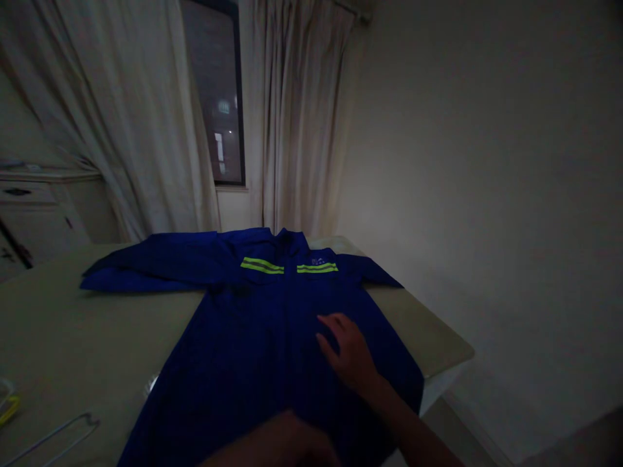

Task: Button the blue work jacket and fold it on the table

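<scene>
A dark blue jacket (pixel 243 337) with yellow-green stripes across the chest lies spread on the table, collar at the far end. One sleeve (pixel 150 263) stretches out to the left; the other (pixel 377 271) reaches the table's right edge. My right hand (pixel 348 353) is over the right front of the jacket, thumb and fingers apart, holding nothing. Whether it touches the cloth I cannot tell. Low in the view, my left hand (pixel 292 441) is dark and blurred over the jacket's lower part, its fingers not clear.
The pale table (pixel 117 337) carries a wire hanger (pixel 53 438) and a yellow item (pixel 8 410) at the lower left. A small shiny object (pixel 152 384) sits by the jacket's left edge. Beyond are curtains (pixel 296 123), a window (pixel 224 97) and a cabinet (pixel 43 214). A wall (pixel 487 194) rises at right.
</scene>
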A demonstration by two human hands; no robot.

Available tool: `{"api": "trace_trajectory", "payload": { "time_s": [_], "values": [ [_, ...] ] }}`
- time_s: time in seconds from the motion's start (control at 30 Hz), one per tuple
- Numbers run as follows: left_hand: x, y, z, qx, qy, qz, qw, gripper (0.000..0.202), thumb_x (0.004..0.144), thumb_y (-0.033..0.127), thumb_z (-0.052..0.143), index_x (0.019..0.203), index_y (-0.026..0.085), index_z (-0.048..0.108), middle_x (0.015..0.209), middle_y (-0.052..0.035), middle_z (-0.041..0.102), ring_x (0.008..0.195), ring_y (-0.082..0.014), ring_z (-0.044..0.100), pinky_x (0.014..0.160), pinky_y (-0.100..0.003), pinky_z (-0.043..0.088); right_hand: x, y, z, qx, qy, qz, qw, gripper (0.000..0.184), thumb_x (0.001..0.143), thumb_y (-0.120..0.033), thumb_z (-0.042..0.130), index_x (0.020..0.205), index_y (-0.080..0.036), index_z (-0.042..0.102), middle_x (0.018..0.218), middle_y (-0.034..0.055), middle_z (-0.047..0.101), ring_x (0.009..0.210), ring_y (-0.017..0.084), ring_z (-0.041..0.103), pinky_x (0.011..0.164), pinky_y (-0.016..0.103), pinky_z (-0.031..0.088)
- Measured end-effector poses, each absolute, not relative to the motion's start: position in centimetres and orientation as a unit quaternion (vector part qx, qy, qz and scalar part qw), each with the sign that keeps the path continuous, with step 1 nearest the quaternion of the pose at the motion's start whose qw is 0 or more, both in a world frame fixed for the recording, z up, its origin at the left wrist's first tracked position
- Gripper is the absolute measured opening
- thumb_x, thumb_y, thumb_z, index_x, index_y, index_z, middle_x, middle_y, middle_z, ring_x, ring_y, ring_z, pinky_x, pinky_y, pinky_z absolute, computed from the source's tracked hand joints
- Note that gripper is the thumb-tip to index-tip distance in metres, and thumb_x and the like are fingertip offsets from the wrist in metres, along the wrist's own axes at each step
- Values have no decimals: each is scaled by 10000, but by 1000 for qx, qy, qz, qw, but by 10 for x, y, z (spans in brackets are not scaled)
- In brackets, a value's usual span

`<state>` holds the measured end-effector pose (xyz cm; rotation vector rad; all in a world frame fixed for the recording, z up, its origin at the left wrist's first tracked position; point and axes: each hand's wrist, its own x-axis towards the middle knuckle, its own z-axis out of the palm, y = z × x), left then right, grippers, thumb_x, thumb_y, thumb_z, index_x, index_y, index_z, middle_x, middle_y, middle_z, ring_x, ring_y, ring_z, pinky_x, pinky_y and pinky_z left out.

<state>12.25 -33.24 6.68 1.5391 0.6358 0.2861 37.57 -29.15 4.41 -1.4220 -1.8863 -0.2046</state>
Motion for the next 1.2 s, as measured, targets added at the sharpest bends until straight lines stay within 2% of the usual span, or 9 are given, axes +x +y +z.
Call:
{"api": "trace_trajectory", "payload": {
  "time_s": [0.17, 0.3, 0.47, 0.63, 0.77, 0.87, 0.93, 1.03, 1.2],
  "values": [
    [199, -192, 113, 786, 287, 295, 462, 252, 935, 366, 612, 1023, 166, 738, 865, -51, 751, 776, -179, 664, 713, -278, 491, 395, -135, 65, -680, -649, 81, 330, 203, 998, -356, 656, 932, -167, 687, 848, 22, 703, 772, 154, 641, 705, 247, 438],
    [218, -83, 98, 767, 377, 359, 376, 322, 969, 225, 445, 1163, 137, 687, 946, -91, 773, 757, -178, 703, 728, -297, 544, 404, -76, 44, -732, -600, 68, 315, 237, 1012, -338, 624, 832, -183, 631, 741, -1, 638, 688, 148, 568, 611, 258, 278],
    [217, 22, 76, 808, 473, 317, 149, 413, 938, 121, 483, 1320, 124, 641, 1235, -136, 761, 1089, -220, 731, 983, -331, 554, 409, -67, 12, -702, -628, 35, 336, 318, 1002, -371, 621, 731, -211, 574, 666, -20, 586, 611, 136, 496, 590, 289, 180],
    [242, 102, 80, 797, 511, 316, 68, 524, 957, 117, 447, 1466, -2, 492, 1501, -259, 577, 1409, -316, 546, 1213, -444, 388, 412, -63, 5, -700, -593, 51, 395, 373, 995, -355, 602, 664, -208, 514, 605, -32, 543, 567, 121, 468, 589, 287, 188],
    [254, 141, 81, 790, 519, 324, 35, 621, 948, 140, 470, 1530, -51, 365, 1596, -320, 437, 1503, -389, 412, 1246, -552, 298, 412, -62, 3, -692, -581, 52, 425, 387, 984, -351, 595, 638, -207, 499, 576, -39, 507, 544, 111, 455, 581, 283, 196],
    [252, 160, 83, 756, 590, 277, 58, 726, 911, 204, 570, 1535, -86, 341, 1513, -378, 498, 1439, -458, 475, 1170, -587, 384, 411, -62, 2, -694, -571, 53, 435, 383, 973, -343, 597, 628, -208, 498, 565, -43, 494, 537, 109, 455, 576, 280, 196],
    [248, 165, 87, 736, 622, 248, 96, 661, 891, 218, 600, 1481, -46, 461, 1390, -350, 615, 1327, -455, 581, 1085, -555, 472, 412, -62, 3, -696, -563, 58, 441, 382, 964, -337, 602, 621, -209, 492, 560, -45, 485, 535, 109, 456, 574, 277, 200],
    [232, 164, 98, 753, 596, 239, 143, 417, 889, 211, 595, 1266, 50, 674, 1181, -200, 752, 1114, -336, 710, 959, -399, 556, 414, -63, 4, -693, -544, 75, 466, 396, 960, -351, 589, 610, -213, 464, 552, -49, 470, 524, 108, 449, 567, 273, 213],
    [181, 150, 111, 814, 490, 191, 247, 210, 761, 234, 756, 938, 125, 781, 834, -15, 774, 812, -188, 722, 777, -267, 573, 419, -58, 1, -686, -509, 90, 512, 403, 955, -376, 544, 606, -228, 406, 549, -52, 443, 524, 114, 425, 563, 272, 228]
  ]
}}
